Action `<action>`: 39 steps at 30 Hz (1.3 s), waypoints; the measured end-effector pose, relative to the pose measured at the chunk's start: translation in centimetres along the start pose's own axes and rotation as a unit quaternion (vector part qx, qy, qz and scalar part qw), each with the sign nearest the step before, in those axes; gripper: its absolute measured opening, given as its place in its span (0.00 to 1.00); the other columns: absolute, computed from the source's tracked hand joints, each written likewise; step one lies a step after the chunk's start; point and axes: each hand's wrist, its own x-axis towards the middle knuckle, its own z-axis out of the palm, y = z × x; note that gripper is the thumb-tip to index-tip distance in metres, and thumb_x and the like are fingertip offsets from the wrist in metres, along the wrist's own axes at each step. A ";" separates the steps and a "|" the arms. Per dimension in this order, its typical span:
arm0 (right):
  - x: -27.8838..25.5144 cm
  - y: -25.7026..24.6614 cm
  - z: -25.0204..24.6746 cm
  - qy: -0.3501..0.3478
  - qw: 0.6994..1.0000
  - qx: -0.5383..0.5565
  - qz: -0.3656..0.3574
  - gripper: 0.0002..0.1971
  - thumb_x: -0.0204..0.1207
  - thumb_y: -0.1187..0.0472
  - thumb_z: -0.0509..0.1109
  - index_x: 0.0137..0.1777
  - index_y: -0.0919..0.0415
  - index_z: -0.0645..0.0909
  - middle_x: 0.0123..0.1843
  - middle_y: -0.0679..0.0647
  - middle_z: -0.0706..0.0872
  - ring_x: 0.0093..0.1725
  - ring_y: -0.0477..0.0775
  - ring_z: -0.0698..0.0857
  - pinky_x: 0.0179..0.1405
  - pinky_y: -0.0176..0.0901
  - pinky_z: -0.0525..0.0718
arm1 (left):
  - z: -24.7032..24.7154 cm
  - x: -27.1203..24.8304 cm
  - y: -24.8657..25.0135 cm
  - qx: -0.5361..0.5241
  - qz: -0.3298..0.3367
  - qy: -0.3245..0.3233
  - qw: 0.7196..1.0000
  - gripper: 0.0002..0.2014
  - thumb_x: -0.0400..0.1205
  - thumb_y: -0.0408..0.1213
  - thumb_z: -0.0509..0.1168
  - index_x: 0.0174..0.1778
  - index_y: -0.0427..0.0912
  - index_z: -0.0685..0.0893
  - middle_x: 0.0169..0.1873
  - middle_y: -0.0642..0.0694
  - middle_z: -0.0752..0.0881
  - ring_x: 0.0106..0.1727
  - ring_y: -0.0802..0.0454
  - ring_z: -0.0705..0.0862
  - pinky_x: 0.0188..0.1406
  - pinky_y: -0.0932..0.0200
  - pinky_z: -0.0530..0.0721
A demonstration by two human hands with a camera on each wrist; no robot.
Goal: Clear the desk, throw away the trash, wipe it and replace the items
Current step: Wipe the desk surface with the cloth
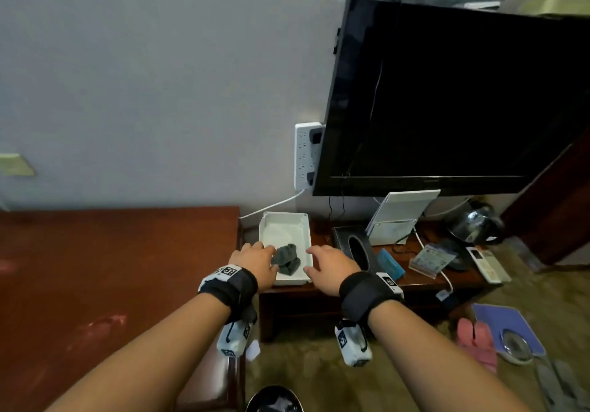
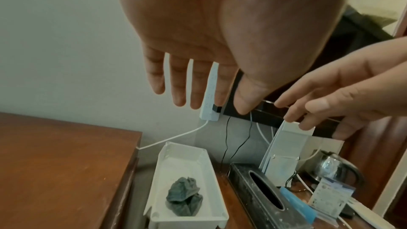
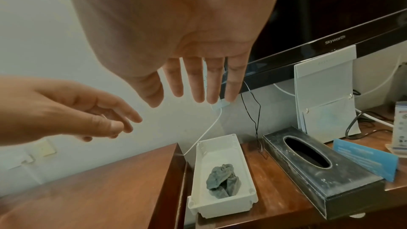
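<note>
Cloth (image 1: 287, 260) is lying crumpled in tray (image 1: 284, 217). You're hovering left hand (image 1: 255, 261) and right hand (image 1: 332, 266) above it, both with fingers loosely spread, gripping nothing.

Both hands hang in the air above a wooden surface. The right hand (image 3: 176, 32) is palm down with straight, spread fingers above a white tray (image 3: 222, 211) that holds a crumpled grey cloth (image 3: 223, 180). The left hand (image 3: 66, 111) comes in from the left, fingers relaxed and holding nothing, over the higher tabletop (image 3: 110, 189). The tray stands on the lower tabletop (image 3: 275, 206), near a black tissue box (image 3: 343, 185). Behind the box are a blue card (image 3: 365, 161), a white leaflet stand (image 3: 326, 93) and a Skyworth television (image 3: 330, 6).
</note>
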 end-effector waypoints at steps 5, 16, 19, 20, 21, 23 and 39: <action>5.1 1.4 1.4 -0.034 0.999 0.009 0.024 0.26 0.82 0.48 0.63 0.80 0.50 0.69 0.75 0.55 0.76 0.73 0.59 0.75 0.70 0.53 0.77 | 1.2 3.7 -2.6 0.001 -0.021 -0.015 1.000 0.24 0.84 0.52 0.57 0.76 0.52 0.71 0.70 0.46 0.76 0.71 0.42 0.73 0.66 0.45 0.75; 18.3 7.6 10.0 -0.169 0.985 0.013 0.018 0.28 0.82 0.52 0.65 0.81 0.56 0.66 0.78 0.59 0.72 0.76 0.62 0.71 0.76 0.51 0.72 | 7.7 10.4 -3.9 -0.056 -0.123 -0.102 0.986 0.23 0.84 0.51 0.57 0.76 0.51 0.71 0.70 0.46 0.74 0.71 0.43 0.72 0.68 0.44 0.75; 21.4 8.6 11.9 -0.203 0.979 -0.007 -0.004 0.28 0.82 0.52 0.65 0.80 0.55 0.66 0.77 0.60 0.71 0.75 0.63 0.73 0.74 0.52 0.74 | 9.3 12.3 -3.0 -0.063 -0.139 -0.112 0.982 0.24 0.84 0.50 0.57 0.77 0.52 0.70 0.70 0.47 0.74 0.70 0.43 0.73 0.67 0.45 0.75; 22.5 8.8 12.6 -0.214 0.977 -0.011 -0.013 0.28 0.81 0.52 0.65 0.80 0.54 0.65 0.77 0.60 0.70 0.74 0.64 0.73 0.74 0.53 0.75 | 9.9 13.0 -2.7 -0.064 -0.142 -0.120 0.980 0.24 0.84 0.50 0.57 0.77 0.52 0.70 0.71 0.46 0.74 0.71 0.43 0.73 0.67 0.45 0.76; 23.4 9.0 13.3 -0.225 0.974 -0.019 -0.018 0.29 0.81 0.53 0.65 0.81 0.53 0.64 0.79 0.61 0.68 0.74 0.64 0.73 0.74 0.53 0.74 | 10.4 13.4 -2.5 -0.064 -0.147 -0.131 0.978 0.25 0.84 0.50 0.57 0.78 0.51 0.69 0.72 0.46 0.74 0.71 0.43 0.72 0.67 0.45 0.76; 25.3 9.3 14.6 -0.237 0.970 -0.040 -0.022 0.32 0.81 0.55 0.64 0.84 0.50 0.58 0.85 0.60 0.57 0.78 0.66 0.68 0.78 0.53 0.71 | 11.8 14.3 -2.1 -0.066 -0.161 -0.143 0.974 0.25 0.84 0.50 0.57 0.79 0.51 0.68 0.72 0.47 0.73 0.71 0.43 0.72 0.67 0.46 0.75; 32.7 10.0 21.9 -0.220 0.971 -0.079 -0.058 0.25 0.82 0.62 0.62 0.79 0.54 0.65 0.77 0.64 0.63 0.70 0.68 0.73 0.70 0.53 0.75 | 19.6 15.0 -2.6 -0.117 -0.235 -0.126 0.957 0.26 0.79 0.45 0.57 0.76 0.57 0.70 0.68 0.51 0.74 0.69 0.46 0.71 0.66 0.50 0.74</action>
